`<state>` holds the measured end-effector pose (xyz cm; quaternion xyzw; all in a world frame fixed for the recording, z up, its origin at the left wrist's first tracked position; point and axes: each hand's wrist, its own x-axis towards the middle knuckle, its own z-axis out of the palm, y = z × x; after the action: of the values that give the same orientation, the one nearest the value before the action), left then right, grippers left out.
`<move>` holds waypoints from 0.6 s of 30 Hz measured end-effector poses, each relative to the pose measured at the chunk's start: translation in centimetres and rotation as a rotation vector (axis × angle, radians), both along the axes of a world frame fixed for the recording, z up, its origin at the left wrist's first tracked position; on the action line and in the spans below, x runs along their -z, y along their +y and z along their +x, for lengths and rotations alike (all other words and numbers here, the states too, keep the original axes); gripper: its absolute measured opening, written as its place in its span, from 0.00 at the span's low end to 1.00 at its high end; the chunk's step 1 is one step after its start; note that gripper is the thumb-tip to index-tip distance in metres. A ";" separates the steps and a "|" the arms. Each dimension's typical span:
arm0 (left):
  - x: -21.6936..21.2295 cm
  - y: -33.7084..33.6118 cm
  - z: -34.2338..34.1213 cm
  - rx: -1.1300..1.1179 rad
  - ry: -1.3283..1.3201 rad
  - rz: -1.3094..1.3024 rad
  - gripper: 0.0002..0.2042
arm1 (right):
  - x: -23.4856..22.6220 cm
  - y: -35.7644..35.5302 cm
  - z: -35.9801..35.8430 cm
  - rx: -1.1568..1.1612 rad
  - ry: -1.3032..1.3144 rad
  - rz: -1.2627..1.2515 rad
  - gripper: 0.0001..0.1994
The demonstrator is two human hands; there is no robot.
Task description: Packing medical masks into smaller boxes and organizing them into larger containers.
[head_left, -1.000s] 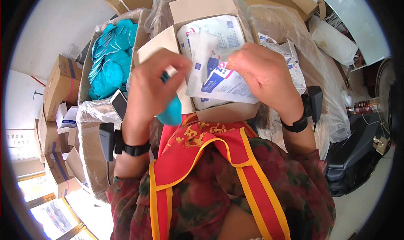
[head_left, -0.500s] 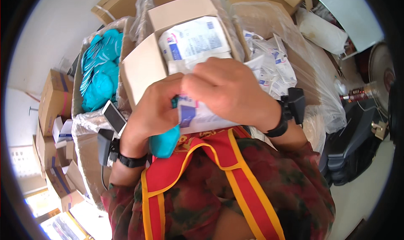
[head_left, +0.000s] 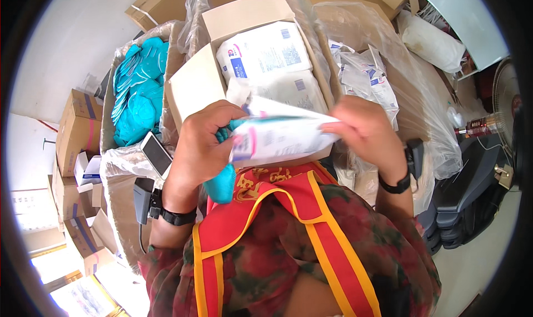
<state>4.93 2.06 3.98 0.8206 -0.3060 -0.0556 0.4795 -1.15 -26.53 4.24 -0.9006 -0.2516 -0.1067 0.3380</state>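
Here's the left hand (head_left: 202, 142), curled nearly closed around a teal piece (head_left: 221, 187), whose free end hangs below the fist between five and six o'clock, with more teal showing between the fingers! Straight across, at three o'clock from that hand, the white pouch (head_left: 283, 141), its left end right up against the thumb, its print smeared by blur. And the right hand (head_left: 366, 129) has the other end, thumb and fingers pinched tight on the corner, so the pouch sits at nine o'clock from it. A strip of teal shows along the pouch's upper edge. Up at twelve, beyond the pouch, an open box (head_left: 194, 84) of white packs (head_left: 267, 50). Ten o'clock from the left hand, a teal heap (head_left: 141, 109); near nine, a phone (head_left: 156, 154); at twelve from the right hand, loose white packets (head_left: 373, 79).
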 end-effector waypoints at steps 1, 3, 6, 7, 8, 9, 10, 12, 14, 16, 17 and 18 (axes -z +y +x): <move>-0.1 -0.2 -0.3 -0.042 -0.018 -0.029 0.08 | -0.3 -0.8 -0.4 0.044 0.024 0.008 0.09; -0.9 -0.2 -0.2 -0.089 0.140 -0.076 0.06 | -0.4 -2.8 -1.7 0.097 0.046 0.016 0.10; 0.0 0.4 0.7 -0.191 0.318 -0.222 0.04 | 0.6 -6.4 -3.7 0.441 0.083 0.125 0.09; 0.6 1.1 1.5 -0.263 0.379 -0.364 0.05 | 1.3 -8.5 -4.5 0.600 0.138 0.154 0.08; 0.7 1.6 2.0 -0.331 0.440 -0.508 0.05 | 1.7 -10.3 -5.4 0.673 0.136 0.219 0.09; 0.6 1.3 1.9 -0.312 0.380 -0.525 0.07 | 2.1 -12.5 -6.0 0.741 0.132 0.286 0.09; 0.6 1.2 2.1 -0.308 0.379 -0.525 0.07 | 2.8 -15.5 -6.9 0.821 0.105 0.196 0.09; 0.8 1.3 2.4 -0.314 0.341 -0.425 0.07 | 4.2 -20.4 -8.2 0.895 0.082 0.108 0.08; 0.7 1.5 2.8 -0.298 0.313 -0.437 0.07 | 4.8 -23.1 -8.2 1.045 0.146 -0.449 0.07; 0.4 1.4 3.0 -0.260 0.245 -0.339 0.07 | 6.3 -23.0 -7.5 0.956 -0.032 -0.521 0.10; 0.3 1.1 2.9 -0.262 0.245 -0.340 0.07 | 6.8 -22.8 -6.9 0.850 -0.210 -0.582 0.14; 0.2 0.6 2.7 -0.222 0.149 -0.274 0.07 | 6.1 -20.9 -5.5 0.805 -0.146 -0.376 0.17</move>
<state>7.66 2.66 3.77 0.7700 -0.1821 -0.0208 0.6112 -6.61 -47.40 -1.91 -0.9626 0.0807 -0.2455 0.0814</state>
